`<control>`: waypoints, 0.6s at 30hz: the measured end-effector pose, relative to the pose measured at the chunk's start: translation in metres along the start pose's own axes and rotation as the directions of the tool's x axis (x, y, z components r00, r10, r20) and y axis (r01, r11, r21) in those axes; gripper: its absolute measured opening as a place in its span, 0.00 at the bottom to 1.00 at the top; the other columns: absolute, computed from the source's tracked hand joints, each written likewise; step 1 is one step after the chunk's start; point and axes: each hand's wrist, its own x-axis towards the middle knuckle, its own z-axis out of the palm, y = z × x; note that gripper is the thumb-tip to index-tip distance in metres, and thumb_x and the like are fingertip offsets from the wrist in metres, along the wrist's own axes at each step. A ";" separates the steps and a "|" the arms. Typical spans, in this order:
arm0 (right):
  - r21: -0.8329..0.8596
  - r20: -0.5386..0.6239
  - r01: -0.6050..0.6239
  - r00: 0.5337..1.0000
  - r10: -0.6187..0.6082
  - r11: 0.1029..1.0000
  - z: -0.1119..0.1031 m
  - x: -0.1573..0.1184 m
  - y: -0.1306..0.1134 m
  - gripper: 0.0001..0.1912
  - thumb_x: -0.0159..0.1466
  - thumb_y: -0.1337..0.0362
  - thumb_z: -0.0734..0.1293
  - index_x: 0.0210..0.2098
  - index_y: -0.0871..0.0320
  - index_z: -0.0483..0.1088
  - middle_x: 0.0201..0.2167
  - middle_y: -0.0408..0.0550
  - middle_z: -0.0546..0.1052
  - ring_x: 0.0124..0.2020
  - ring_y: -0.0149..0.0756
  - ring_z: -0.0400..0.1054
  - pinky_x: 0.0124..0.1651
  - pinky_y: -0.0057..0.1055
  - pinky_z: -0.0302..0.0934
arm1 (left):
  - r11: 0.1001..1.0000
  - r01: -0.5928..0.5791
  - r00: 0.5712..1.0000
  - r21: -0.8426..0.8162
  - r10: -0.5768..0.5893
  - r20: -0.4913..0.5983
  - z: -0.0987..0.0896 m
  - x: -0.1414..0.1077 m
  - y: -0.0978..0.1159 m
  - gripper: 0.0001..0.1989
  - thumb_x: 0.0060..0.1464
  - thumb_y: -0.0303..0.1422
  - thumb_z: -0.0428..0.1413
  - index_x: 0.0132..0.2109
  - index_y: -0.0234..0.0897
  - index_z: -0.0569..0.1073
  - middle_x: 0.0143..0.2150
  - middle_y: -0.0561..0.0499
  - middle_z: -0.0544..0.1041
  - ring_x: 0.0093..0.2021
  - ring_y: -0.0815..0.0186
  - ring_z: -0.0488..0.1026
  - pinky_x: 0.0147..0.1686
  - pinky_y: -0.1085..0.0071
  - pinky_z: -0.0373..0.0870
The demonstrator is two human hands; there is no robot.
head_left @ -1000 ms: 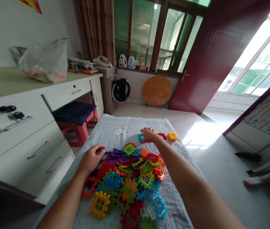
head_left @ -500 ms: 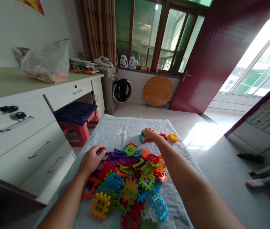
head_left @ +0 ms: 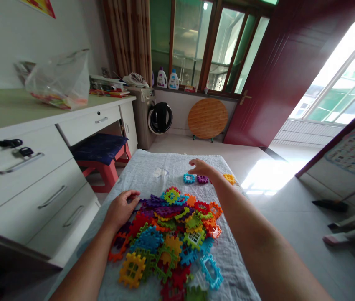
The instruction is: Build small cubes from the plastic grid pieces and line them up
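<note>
A heap of interlocking plastic building tiles (head_left: 168,221) in several colours lies on the cloth-covered table. My left hand (head_left: 121,209) rests at the heap's left edge beside the purple tiles, its thumb and fingers apart, holding nothing. Beyond the heap, my right hand (head_left: 200,167) hovers open with its fingers apart and nothing in them. Just below it are a blue window tile (head_left: 189,178) and a purple tile (head_left: 202,179), side by side on the cloth. A yellow tile (head_left: 229,179) lies farther right in that row; my right forearm hides part of the row.
A light blue cloth (head_left: 152,163) covers the table. To the left stand a white desk (head_left: 71,138) with a plastic bag (head_left: 61,83) on it and a red stool (head_left: 102,163). A washing machine (head_left: 144,113) and a round wooden board (head_left: 208,118) are at the back.
My right hand has let go of the blue window tile and lifted slightly up and to the right. The purple tile beside it now shows. My left hand has stayed put.
</note>
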 end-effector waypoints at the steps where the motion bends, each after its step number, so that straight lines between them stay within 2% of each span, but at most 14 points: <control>1: 0.005 -0.012 -0.002 1.000 0.003 1.000 -0.003 0.000 0.003 0.27 0.60 0.57 0.64 0.57 0.57 0.63 0.54 0.52 0.69 0.50 0.42 0.65 0.48 0.32 0.60 | 1.000 0.003 1.000 0.005 -0.003 0.000 0.000 0.000 0.000 0.19 0.48 0.44 0.51 0.42 0.38 0.75 0.39 0.48 0.79 0.41 0.58 0.75 0.46 0.65 0.68; 4: -0.009 0.010 0.004 1.000 -0.004 1.000 -0.004 -0.002 0.003 0.27 0.58 0.57 0.66 0.55 0.57 0.65 0.53 0.51 0.70 0.50 0.44 0.65 0.47 0.33 0.60 | 1.000 0.015 1.000 0.011 -0.015 -0.002 -0.001 -0.001 0.001 0.19 0.48 0.44 0.51 0.42 0.38 0.75 0.39 0.48 0.79 0.41 0.58 0.75 0.46 0.65 0.68; 9: -0.079 0.091 0.033 0.996 -0.025 0.996 0.017 -0.007 -0.011 0.30 0.46 0.60 0.73 0.50 0.55 0.70 0.51 0.55 0.71 0.51 0.55 0.61 0.48 0.43 0.58 | 1.000 -0.002 1.000 -0.012 0.002 -0.011 0.000 0.000 0.001 0.18 0.47 0.44 0.52 0.41 0.38 0.75 0.39 0.48 0.79 0.41 0.59 0.75 0.45 0.67 0.69; 15: -0.087 0.105 0.045 0.994 -0.036 0.995 0.024 -0.008 -0.017 0.30 0.45 0.64 0.73 0.49 0.57 0.70 0.50 0.58 0.70 0.51 0.55 0.61 0.48 0.45 0.57 | 1.000 -0.008 1.000 -0.008 0.008 -0.015 0.000 -0.001 0.000 0.18 0.48 0.43 0.52 0.41 0.38 0.75 0.39 0.48 0.79 0.41 0.59 0.75 0.46 0.67 0.69; 18: -0.064 0.088 0.035 0.996 -0.029 0.997 0.021 -0.011 -0.015 0.34 0.47 0.62 0.72 0.54 0.56 0.67 0.53 0.57 0.67 0.52 0.55 0.60 0.50 0.45 0.57 | 1.000 -0.001 1.000 -0.009 0.001 -0.007 0.000 -0.001 0.000 0.18 0.48 0.44 0.52 0.42 0.38 0.75 0.40 0.48 0.79 0.42 0.59 0.75 0.46 0.66 0.68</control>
